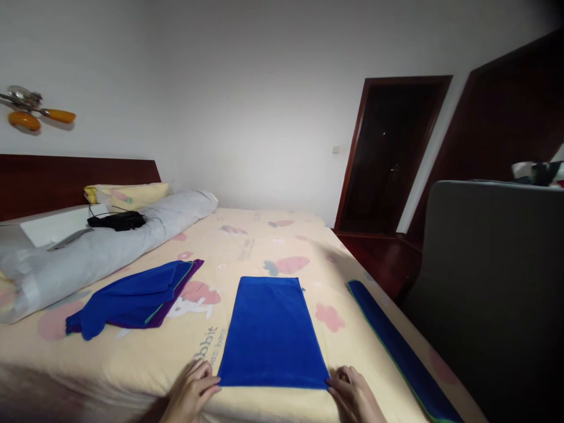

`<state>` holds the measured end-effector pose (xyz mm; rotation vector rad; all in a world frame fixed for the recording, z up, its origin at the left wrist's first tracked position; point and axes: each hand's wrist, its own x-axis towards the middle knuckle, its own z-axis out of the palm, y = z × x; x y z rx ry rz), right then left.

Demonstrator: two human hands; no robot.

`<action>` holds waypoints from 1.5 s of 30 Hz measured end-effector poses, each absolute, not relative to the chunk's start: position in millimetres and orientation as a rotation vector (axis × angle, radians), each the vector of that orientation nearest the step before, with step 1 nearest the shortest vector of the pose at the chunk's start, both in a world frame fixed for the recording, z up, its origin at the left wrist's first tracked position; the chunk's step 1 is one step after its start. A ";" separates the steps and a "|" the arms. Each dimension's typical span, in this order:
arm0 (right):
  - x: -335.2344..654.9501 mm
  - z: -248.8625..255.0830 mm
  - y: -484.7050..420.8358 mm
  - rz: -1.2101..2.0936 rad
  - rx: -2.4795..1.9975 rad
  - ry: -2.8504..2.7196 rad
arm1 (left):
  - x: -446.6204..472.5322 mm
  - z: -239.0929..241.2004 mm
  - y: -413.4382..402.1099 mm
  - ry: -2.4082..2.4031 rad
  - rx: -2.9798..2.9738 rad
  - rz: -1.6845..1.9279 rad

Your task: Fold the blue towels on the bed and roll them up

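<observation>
A blue cloth (274,335) lies flat and smooth on the bed in front of me, narrowing toward its far edge. At its near left corner, my left hand (196,388) pinches the fabric between thumb and fingers. My right hand (353,390) grips the near right corner the same way. The near edge between both hands is straight. To the right rests a long, narrow folded blue cloth (396,346) with green edging. Crumpled on the left are blue and purple cloths (136,296), also showing green trim.
The bed (247,249) has a cream sheet with carrot and rabbit prints. A rolled grey quilt (114,252), a black item (117,221) and a yellow pillow (136,195) lie along the headboard side. A dark grey panel (489,282) stands close on the right.
</observation>
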<state>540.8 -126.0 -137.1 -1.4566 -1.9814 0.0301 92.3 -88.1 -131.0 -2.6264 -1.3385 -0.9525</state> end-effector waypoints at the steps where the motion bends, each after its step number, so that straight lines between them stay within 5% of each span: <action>1: 536.8 -129.8 -127.4 0.017 -1.460 -2.002 | 98.1 -128.0 -92.0 -1.370 -2.605 -0.942; 13: 400.5 -120.0 -87.2 0.236 -1.480 -2.341 | 244.3 -128.4 -72.8 -1.571 -2.798 -0.514; 29: 486.1 -129.7 -83.1 0.173 -2.015 -2.131 | 170.1 -124.6 -63.1 -1.980 -2.463 -0.142; 37: 417.0 -106.8 -62.9 0.436 -1.558 -2.443 | 243.4 -137.9 -54.1 -1.689 -2.713 -0.269; 45: 441.7 -110.7 -20.3 0.309 -1.758 -2.350 | 210.9 -116.1 -2.9 -1.885 -2.673 -0.176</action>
